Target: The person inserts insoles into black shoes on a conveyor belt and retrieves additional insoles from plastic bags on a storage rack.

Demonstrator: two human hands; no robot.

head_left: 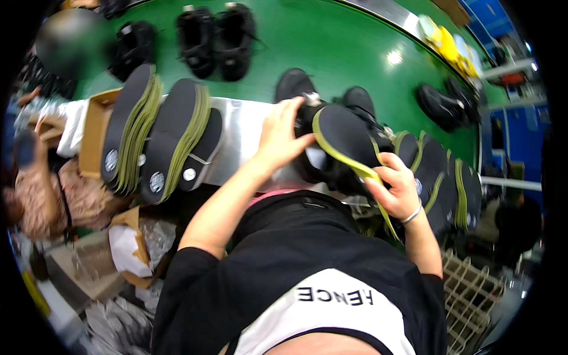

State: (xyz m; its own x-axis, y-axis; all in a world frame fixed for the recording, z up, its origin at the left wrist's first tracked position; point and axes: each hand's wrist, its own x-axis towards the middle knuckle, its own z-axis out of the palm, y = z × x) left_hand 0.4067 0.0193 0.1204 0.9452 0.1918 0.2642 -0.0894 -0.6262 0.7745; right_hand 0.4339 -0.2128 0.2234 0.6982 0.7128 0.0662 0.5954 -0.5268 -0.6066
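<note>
My left hand [282, 137] grips a black shoe [302, 112] at the edge of the metal ledge [239, 139]. My right hand [394, 188] pinches the lower end of a black insole with a yellow-green edge [344, 137], which is bent toward the shoe's opening. A second black shoe [359, 102] stands just behind the held one.
Two stacks of black and yellow-green insoles [155, 135] lean on the ledge at left, another stack [444, 177] at right. Black shoes [218, 40] ride on the green conveyor [349, 53]. A person sits at far left [35, 189]. A wire basket [473, 290] is lower right.
</note>
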